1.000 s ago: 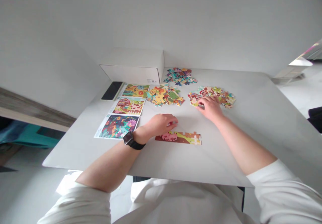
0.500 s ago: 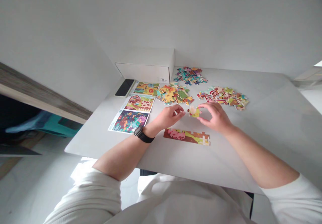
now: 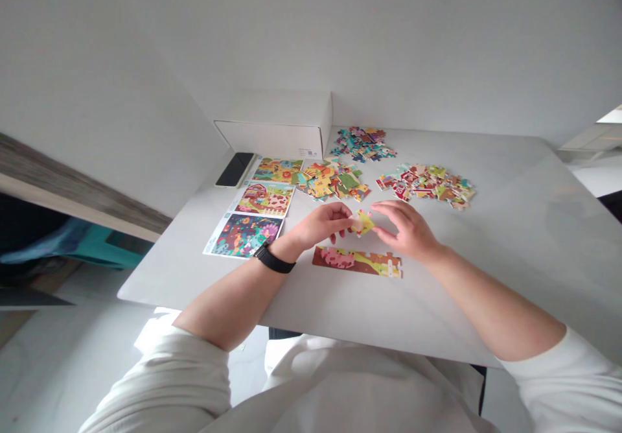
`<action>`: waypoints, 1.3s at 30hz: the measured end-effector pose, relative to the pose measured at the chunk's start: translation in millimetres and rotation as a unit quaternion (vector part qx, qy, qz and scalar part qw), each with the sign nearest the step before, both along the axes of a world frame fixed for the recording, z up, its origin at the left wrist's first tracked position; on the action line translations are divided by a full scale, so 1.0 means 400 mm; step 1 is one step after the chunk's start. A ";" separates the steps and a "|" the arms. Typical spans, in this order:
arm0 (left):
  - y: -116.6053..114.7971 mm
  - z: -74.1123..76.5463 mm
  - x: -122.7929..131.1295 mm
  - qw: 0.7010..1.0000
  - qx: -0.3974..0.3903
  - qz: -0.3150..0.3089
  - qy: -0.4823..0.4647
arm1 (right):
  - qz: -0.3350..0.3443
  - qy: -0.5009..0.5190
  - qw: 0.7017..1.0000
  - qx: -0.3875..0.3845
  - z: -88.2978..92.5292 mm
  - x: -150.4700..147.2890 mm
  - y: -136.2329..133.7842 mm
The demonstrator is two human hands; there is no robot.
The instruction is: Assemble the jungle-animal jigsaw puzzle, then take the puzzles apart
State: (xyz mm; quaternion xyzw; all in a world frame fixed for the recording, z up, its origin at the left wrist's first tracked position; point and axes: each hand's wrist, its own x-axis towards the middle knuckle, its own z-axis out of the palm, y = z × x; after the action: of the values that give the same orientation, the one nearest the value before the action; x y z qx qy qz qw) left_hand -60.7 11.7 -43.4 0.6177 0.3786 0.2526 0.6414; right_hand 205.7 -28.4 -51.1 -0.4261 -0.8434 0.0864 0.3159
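My left hand [image 3: 328, 224] pinches a yellow-green puzzle piece [image 3: 362, 223] by its left side, above the white table. Close to the piece's right edge is my right hand [image 3: 405, 227], its thumb and fingers apart. Just below both hands lies a joined puzzle strip [image 3: 357, 262] with a pink pig, brown ground and a yellow-green band; its upper and right edges show open tabs. Behind my right hand is a pile of red and green pieces [image 3: 432, 184]. A yellow and green pile [image 3: 333, 180] sits behind my left hand.
Three picture sheets, farm [image 3: 266, 199], dark [image 3: 247, 234] and yellow [image 3: 276, 170], lie left beside a phone [image 3: 235, 169]. A white box [image 3: 273, 136] stands at the back, near a teal and purple pile [image 3: 365, 143] on the table [image 3: 525, 225].
The puzzle piece has passed from my right hand to my left and is turned. My right hand's fingers have come off it. The view has shifted slightly.
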 end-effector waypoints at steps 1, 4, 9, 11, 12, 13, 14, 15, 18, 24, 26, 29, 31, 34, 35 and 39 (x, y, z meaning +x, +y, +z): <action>0.001 0.000 0.000 1.000 -0.006 0.006 -0.003 | -0.021 0.019 1.000 -0.004 0.001 -0.002 0.000; -0.001 0.005 0.002 0.999 -0.024 0.035 -0.010 | -0.050 0.101 0.992 -0.057 0.002 -0.009 -0.001; -0.012 0.007 0.007 0.996 -0.063 0.052 -0.031 | -0.027 0.217 0.946 -0.239 -0.003 -0.026 -0.002; -0.016 0.005 0.007 0.996 -0.071 0.044 -0.035 | -0.023 0.239 0.929 -0.280 -0.006 -0.030 -0.001; -0.017 0.003 0.007 0.996 -0.072 0.039 -0.035 | -0.021 0.249 0.922 -0.295 -0.008 -0.031 -0.001; -0.019 0.003 0.007 0.996 -0.073 0.036 -0.034 | -0.022 0.261 0.916 -0.305 -0.010 -0.031 0.000; -0.020 0.003 0.007 0.996 -0.074 0.033 -0.035 | -0.027 0.272 0.910 -0.312 -0.013 -0.030 0.002; -0.021 0.004 0.007 0.996 -0.075 0.030 -0.036 | -0.035 0.283 0.905 -0.316 -0.017 -0.029 0.003; -0.022 0.006 0.008 0.997 -0.069 0.010 -0.039 | -0.056 0.313 0.891 -0.324 -0.030 -0.026 0.010; -0.018 0.002 0.007 0.998 -0.037 0.028 -0.039 | -0.032 0.317 0.880 -0.353 -0.037 -0.026 0.008; -0.015 0.002 0.006 0.997 -0.030 0.045 -0.051 | -0.011 0.302 0.878 -0.372 -0.035 -0.029 0.004; -0.011 0.002 0.006 0.996 -0.020 0.071 -0.054 | 0.020 0.281 0.874 -0.396 -0.038 -0.031 0.000; -0.008 0.000 0.006 0.995 -0.010 0.090 -0.050 | 0.019 0.274 0.884 -0.377 -0.042 -0.030 0.000; -0.001 -0.006 0.006 0.993 0.012 0.109 -0.040 | -0.004 0.254 0.917 -0.307 -0.044 -0.027 0.001; 0.002 -0.009 0.006 0.993 0.021 0.112 -0.035 | -0.009 0.244 0.927 -0.284 -0.043 -0.026 0.000; 0.011 -0.019 0.005 0.992 0.065 0.104 -0.001 | -0.005 0.213 0.951 -0.225 -0.034 -0.029 -0.002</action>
State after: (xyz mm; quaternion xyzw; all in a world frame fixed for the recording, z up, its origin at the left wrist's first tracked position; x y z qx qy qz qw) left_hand -58.6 16.3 -50.9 0.6152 0.4230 0.3421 0.5706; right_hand 194.2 -29.1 -64.8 -0.4618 -0.7130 0.3610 0.3849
